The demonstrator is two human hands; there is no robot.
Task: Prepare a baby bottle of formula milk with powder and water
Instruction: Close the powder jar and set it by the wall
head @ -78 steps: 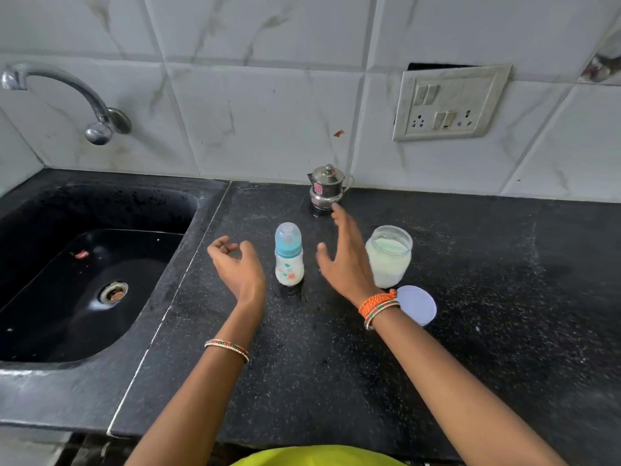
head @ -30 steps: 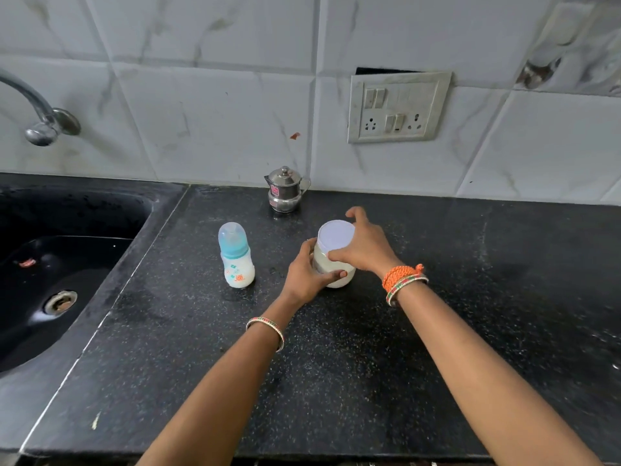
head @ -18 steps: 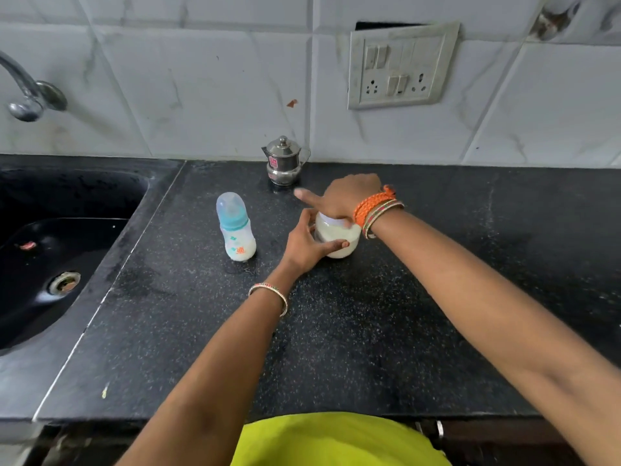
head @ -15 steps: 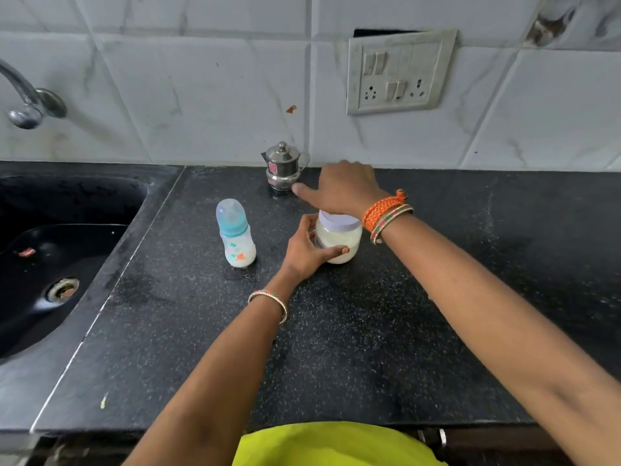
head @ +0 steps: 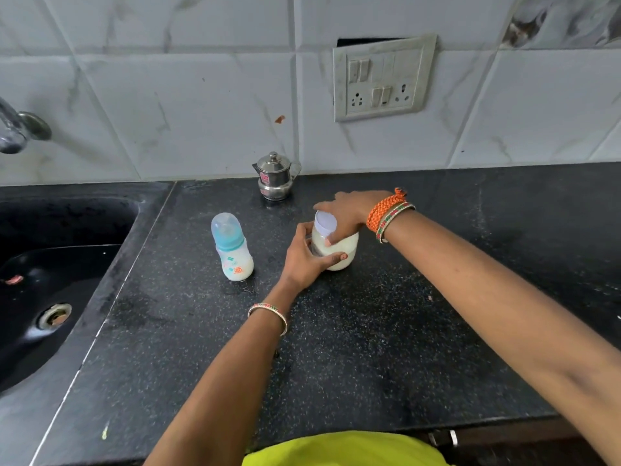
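We steady the clear powder-filled jar [head: 336,252] with our left hand [head: 304,260] clenched around it, right hand [head: 349,210] fingers [head: 331,240] gripping its pale lilac lid [head: 325,223] — twist level, jar planted on the speckled black bench [head: 369,331].

On the counter [head: 369,348]: 1 baby bottle [head: 232,247], 1 lidded powder jar [head: 339,250], 1 small steel pot [head: 275,176], and 2 hands.

left hand [head: 307,260] cupped in a grasp, right hand [head: 349,213] fingers seemingly curled, clamped from above

Left hand [head: 307,260] grips jar [head: 337,252], right hand [head: 349,210] on lid [head: 325,223]
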